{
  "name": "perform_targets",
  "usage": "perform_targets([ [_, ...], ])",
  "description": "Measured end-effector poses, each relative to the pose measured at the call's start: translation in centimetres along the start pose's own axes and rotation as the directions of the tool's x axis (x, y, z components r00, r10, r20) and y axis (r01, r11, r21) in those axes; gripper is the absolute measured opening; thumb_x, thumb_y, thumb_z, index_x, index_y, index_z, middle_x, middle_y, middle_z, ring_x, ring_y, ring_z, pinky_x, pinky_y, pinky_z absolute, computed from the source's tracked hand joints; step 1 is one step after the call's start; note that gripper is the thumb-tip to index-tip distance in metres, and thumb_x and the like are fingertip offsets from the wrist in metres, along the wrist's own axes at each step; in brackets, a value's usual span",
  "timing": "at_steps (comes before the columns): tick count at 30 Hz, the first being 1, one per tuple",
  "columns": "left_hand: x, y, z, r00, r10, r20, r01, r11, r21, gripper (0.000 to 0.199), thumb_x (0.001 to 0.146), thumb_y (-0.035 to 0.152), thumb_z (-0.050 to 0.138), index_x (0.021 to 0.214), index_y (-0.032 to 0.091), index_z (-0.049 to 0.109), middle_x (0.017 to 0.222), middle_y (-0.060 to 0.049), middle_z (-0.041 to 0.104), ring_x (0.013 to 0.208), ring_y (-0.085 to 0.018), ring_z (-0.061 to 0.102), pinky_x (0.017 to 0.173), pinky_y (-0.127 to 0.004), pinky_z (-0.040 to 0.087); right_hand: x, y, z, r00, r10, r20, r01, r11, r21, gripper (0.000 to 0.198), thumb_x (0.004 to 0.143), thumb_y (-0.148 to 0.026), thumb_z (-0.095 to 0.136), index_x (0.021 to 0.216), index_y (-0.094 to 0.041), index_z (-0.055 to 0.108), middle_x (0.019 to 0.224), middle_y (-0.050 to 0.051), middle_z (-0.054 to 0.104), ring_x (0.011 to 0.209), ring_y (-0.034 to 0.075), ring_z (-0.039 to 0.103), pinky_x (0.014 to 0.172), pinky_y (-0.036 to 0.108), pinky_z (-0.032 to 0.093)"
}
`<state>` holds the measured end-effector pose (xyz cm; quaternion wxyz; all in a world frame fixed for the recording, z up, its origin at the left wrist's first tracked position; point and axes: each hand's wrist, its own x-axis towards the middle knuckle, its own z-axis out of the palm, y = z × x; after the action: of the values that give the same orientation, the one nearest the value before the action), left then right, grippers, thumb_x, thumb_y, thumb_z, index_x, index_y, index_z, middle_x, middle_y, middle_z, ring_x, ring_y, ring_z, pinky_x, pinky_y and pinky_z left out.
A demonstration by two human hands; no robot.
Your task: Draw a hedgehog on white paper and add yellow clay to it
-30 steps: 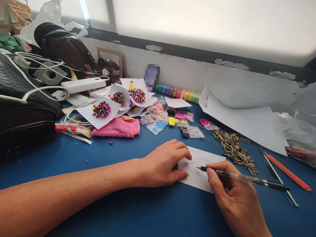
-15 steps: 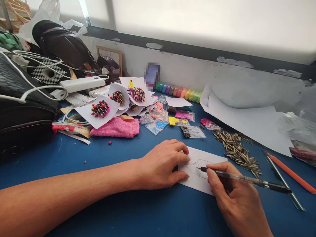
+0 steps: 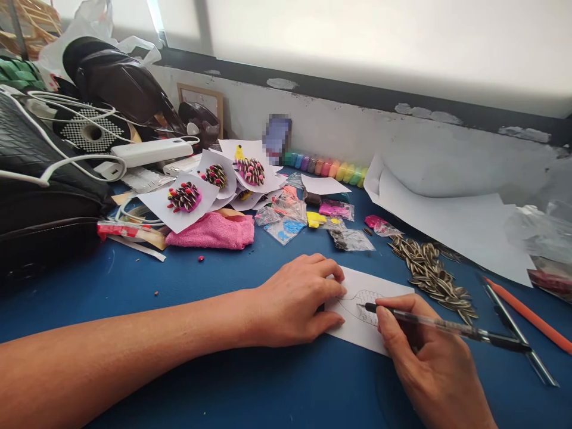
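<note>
Paper [image 3: 353,313] lies well apart from the back edge of the surface [image 3: 241,387]; your left grip [image 3: 297,301] rests spread on it, your right grip [image 3: 435,357] pinches a pen [image 3: 447,326].

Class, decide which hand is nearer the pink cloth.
Left. The left hand is below and right of the pink cloth in view; the right hand, holding a pen, is farther right.

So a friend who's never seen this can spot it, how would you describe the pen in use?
On the blue table, look at the lower right for the right hand, over a small white sheet with a drawing. The pen is in its grip, tip at the drawing. Unlike the orange tool and shiny rod lying nearby, it is held and has black ends.
</note>
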<state>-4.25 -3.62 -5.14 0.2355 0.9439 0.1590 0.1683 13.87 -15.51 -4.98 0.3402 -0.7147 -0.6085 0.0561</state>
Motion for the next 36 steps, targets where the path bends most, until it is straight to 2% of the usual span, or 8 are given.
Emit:
perform_targets([
  [3, -0.04, 0.1, -0.03, 1.0, -0.005, 0.005, 0.005, 1.0, 0.002, 0.02, 0.086, 0.03, 0.07, 0.099, 0.014, 0.072, 0.122, -0.009, 0.063, 0.106, -0.027, 0.057, 0.092, -0.044, 0.047, -0.12, -0.01, 0.16, 1.0, -0.005, -0.005, 0.005, 1.0, 0.025, 0.019, 0.091, -0.043, 0.055, 0.082, -0.026, 0.061, 0.051, -0.007, 0.054, 0.039, 0.01, 0.046, 0.037, 0.023, 0.035],
  [9, -0.05, 0.18, -0.04, 1.0, -0.004, 0.008, 0.004, 1.0, 0.001, 0.019, 0.086, 0.029, 0.07, 0.098, 0.014, 0.072, 0.121, -0.009, 0.063, 0.107, -0.026, 0.057, 0.092, -0.043, 0.047, -0.55, -0.32, 0.27, 0.995, 0.097, -0.01, -0.097, 0.995, 0.007, 0.021, 0.092, -0.045, 0.052, 0.085, -0.027, 0.061, 0.052, -0.008, 0.051, 0.043, 0.011, 0.044, 0.042, 0.024, 0.034],
  [15, 0.06, 0.09, -0.16, 1.0, -0.007, 0.014, 0.007, 1.0, 0.004, 0.019, 0.086, 0.029, 0.07, 0.098, 0.014, 0.072, 0.122, -0.009, 0.062, 0.107, -0.026, 0.057, 0.093, -0.044, 0.046, -0.27, -0.19, 0.17, 1.0, 0.006, -0.007, -0.006, 0.999, 0.041, 0.019, 0.09, -0.043, 0.055, 0.082, -0.027, 0.062, 0.051, -0.007, 0.054, 0.04, 0.01, 0.046, 0.038, 0.023, 0.034],
  [20, 0.03, 0.12, -0.12, 1.0, -0.006, 0.01, 0.006, 1.0, -0.002, 0.02, 0.087, 0.03, 0.07, 0.099, 0.014, 0.071, 0.122, -0.009, 0.062, 0.107, -0.026, 0.057, 0.093, -0.044, 0.046, -0.18, -0.43, 0.09, 0.998, 0.062, -0.026, -0.062, 0.998, -0.006, 0.02, 0.092, -0.042, 0.053, 0.084, -0.026, 0.062, 0.054, -0.006, 0.056, 0.042, 0.011, 0.048, 0.041, 0.024, 0.036],
  [25, -0.08, 0.12, -0.05, 1.0, -0.012, 0.014, 0.012, 1.0, -0.006, 0.02, 0.086, 0.029, 0.07, 0.1, 0.015, 0.07, 0.122, -0.009, 0.062, 0.108, -0.026, 0.057, 0.093, -0.043, 0.046, 0.14, 0.13, -0.12, 0.999, -0.008, 0.039, 0.008, 1.0, 0.017, 0.019, 0.091, -0.041, 0.054, 0.084, -0.026, 0.062, 0.051, -0.006, 0.055, 0.04, 0.011, 0.049, 0.037, 0.022, 0.037],
  [30, -0.11, 0.22, -0.05, 1.0, -0.029, 0.007, 0.03, 0.999, -0.042, 0.031, 0.084, 0.026, 0.072, 0.112, 0.014, 0.063, 0.12, -0.01, 0.064, 0.11, -0.026, 0.057, 0.097, -0.042, 0.045, -0.15, -0.32, -0.1, 0.999, 0.04, 0.016, -0.04, 0.999, 0.02, 0.02, 0.092, -0.043, 0.054, 0.084, -0.026, 0.061, 0.05, -0.007, 0.052, 0.04, 0.011, 0.046, 0.038, 0.024, 0.034],
  [33, -0.02, 0.26, -0.09, 0.999, -0.033, 0.005, 0.033, 0.999, -0.044, 0.029, 0.084, 0.024, 0.072, 0.109, 0.014, 0.061, 0.117, -0.009, 0.065, 0.108, -0.025, 0.057, 0.094, -0.041, 0.045, -0.29, -0.53, -0.01, 0.998, 0.065, 0.0, -0.065, 0.997, 0.028, 0.021, 0.092, -0.044, 0.054, 0.085, -0.026, 0.062, 0.051, -0.007, 0.052, 0.041, 0.011, 0.046, 0.04, 0.025, 0.034],
  [36, 0.06, 0.24, -0.15, 1.0, -0.028, 0.003, 0.028, 0.999, -0.045, 0.027, 0.084, 0.025, 0.072, 0.107, 0.015, 0.061, 0.117, -0.008, 0.065, 0.107, -0.025, 0.057, 0.093, -0.04, 0.046, -0.14, -0.27, -0.1, 0.999, 0.03, 0.034, -0.031, 0.999, 0.04, 0.019, 0.092, -0.042, 0.055, 0.085, -0.026, 0.062, 0.052, -0.006, 0.055, 0.041, 0.011, 0.049, 0.039, 0.024, 0.036],
])
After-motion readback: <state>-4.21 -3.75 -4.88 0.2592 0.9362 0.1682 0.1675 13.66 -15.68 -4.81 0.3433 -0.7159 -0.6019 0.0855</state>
